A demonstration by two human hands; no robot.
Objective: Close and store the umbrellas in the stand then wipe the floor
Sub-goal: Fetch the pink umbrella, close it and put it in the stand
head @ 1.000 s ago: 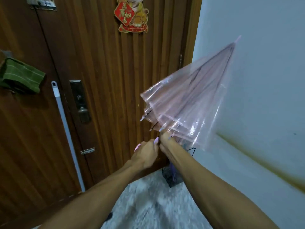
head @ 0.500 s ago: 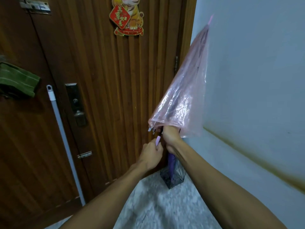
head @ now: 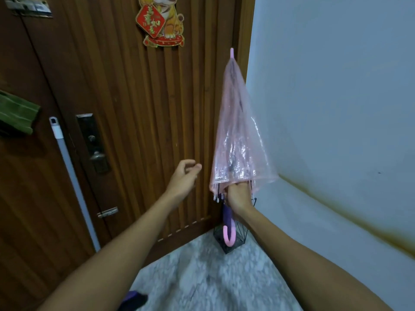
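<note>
A clear pink umbrella (head: 238, 135) is folded shut and held upright, tip up, in front of the door's right edge. My right hand (head: 239, 195) grips its shaft just under the gathered canopy. Its pink hooked handle (head: 228, 237) hangs below my wrist. Behind the handle stands a black wire umbrella stand (head: 242, 237) in the floor corner, with a purple umbrella (head: 227, 215) in it. My left hand (head: 184, 178) hovers left of the canopy, fingers loosely curled, holding nothing.
A brown slatted door (head: 125, 108) fills the left. A grey mop pole (head: 71, 176) leans against it, and a green cloth (head: 15, 113) hangs at the far left. A white wall (head: 336, 97) is on the right. The floor (head: 202, 277) is grey marble; something dark purple (head: 134, 299) lies at the bottom.
The half-open canopy has collapsed shut and swung upright. My left hand has let go of the umbrella and moved off to the left.
</note>
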